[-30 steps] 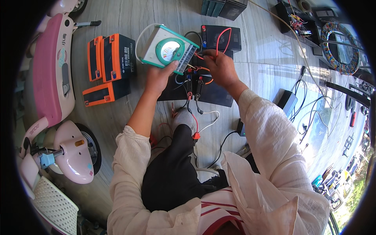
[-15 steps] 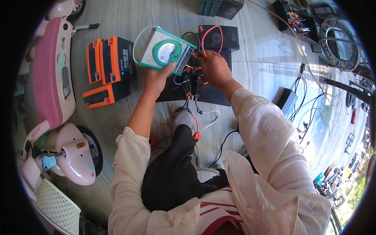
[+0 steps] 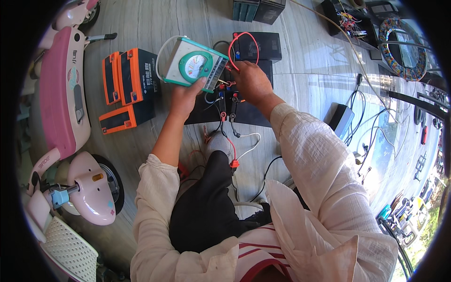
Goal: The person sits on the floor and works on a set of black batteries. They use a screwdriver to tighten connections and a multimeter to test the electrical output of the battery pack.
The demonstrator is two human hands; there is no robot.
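My left hand [image 3: 185,97] grips the lower edge of a green and white battery tester [image 3: 173,67] with a round dial, thumb on its front. The tester is tilted above black batteries [image 3: 253,111] on the floor. My right hand [image 3: 252,83] is closed beside the tester's right end, at a red cable [image 3: 258,46] that loops up over another black battery [image 3: 269,46]. Its fingertips are partly hidden, and what they pinch there is not clear. Below the hands, terminals carry red and black ring lugs, with a red connector [image 3: 234,163] hanging from the wires near my shoe.
Orange and black batteries [image 3: 136,75] stand to the left. A pink scooter [image 3: 58,89] lines the left side. More dark batteries [image 3: 268,10] sit at the far edge. A black charger [image 3: 341,118] with cords lies right, near a beaded ring [image 3: 389,70].
The view has shifted slightly. The tester and my left hand have moved a little left and nearer. The red cable loop has swung slightly left with my right hand.
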